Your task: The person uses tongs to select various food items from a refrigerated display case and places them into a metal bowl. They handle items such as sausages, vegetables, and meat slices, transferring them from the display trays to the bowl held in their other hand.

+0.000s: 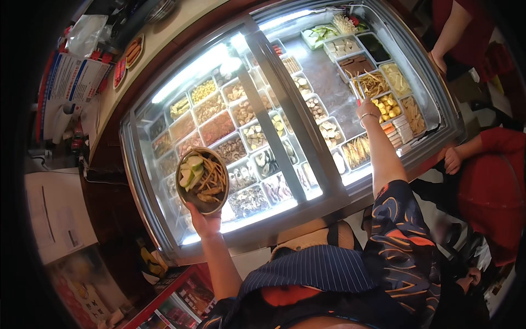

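My left hand [206,218] is closed round the lower side of a round bowl [176,185], tilted over the glass. In the bowl lie pale green slices [191,171] and brownish strips [211,178]. My right hand [368,109] reaches into the uncovered right section of a lit display case [320,68], closed on slim tongs [359,97] with red on the handles. Their tips are at a tub of golden-brown strips [375,83]; I cannot make out whether anything is between them. Beside that hand is a tub of yellow round pieces [387,107].
Sliding glass with a metal frame [296,109] covers the left section, where several tubs of food show. At the right, a person in red [490,192] stands close to the case, and another person's arm [453,30] rests near its far edge. A counter [181,22] runs behind.
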Demonstrator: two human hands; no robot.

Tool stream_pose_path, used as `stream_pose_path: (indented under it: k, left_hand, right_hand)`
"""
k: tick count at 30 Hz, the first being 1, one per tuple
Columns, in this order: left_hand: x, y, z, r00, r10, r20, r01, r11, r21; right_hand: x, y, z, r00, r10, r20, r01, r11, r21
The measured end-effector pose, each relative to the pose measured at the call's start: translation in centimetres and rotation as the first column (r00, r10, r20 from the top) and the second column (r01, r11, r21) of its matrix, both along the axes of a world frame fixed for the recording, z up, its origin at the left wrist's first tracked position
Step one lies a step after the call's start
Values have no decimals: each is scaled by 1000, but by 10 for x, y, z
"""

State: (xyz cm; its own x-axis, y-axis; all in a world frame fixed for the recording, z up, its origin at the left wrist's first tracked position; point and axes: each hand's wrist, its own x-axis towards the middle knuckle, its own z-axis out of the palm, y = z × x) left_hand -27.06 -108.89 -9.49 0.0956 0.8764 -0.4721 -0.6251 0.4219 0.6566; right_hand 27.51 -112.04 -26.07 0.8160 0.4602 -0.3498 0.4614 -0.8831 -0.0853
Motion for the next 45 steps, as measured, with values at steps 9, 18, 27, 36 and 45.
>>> stream_pose_path:
  k: [9, 18, 27, 36, 45]
  left_hand:
    - [25, 13, -3, 1000, -26, -16, 25, 1000, -5]
    - [54, 24, 0, 990, -112, 91, 113, 994, -5]
    - [44, 31, 3, 993, -47, 104, 37, 994, 103]
    - [-49, 24, 8, 996, 34, 89, -42, 995, 95]
    - [-211, 14, 18, 991, 114, 64, -119, 990, 74]
  right_hand:
    - [41, -56, -9, 983, -183, 13, 184, 982, -45]
    - [79, -29, -24, 961, -252, -116, 257, 966, 28]
    - [45, -75, -41, 965, -149, -214, 198, 954, 226]
    - [-118, -92, 109, 990, 40, -133, 54, 774, 631]
    - [-448, -67, 218, 686, 726, -53, -495, 519, 697]
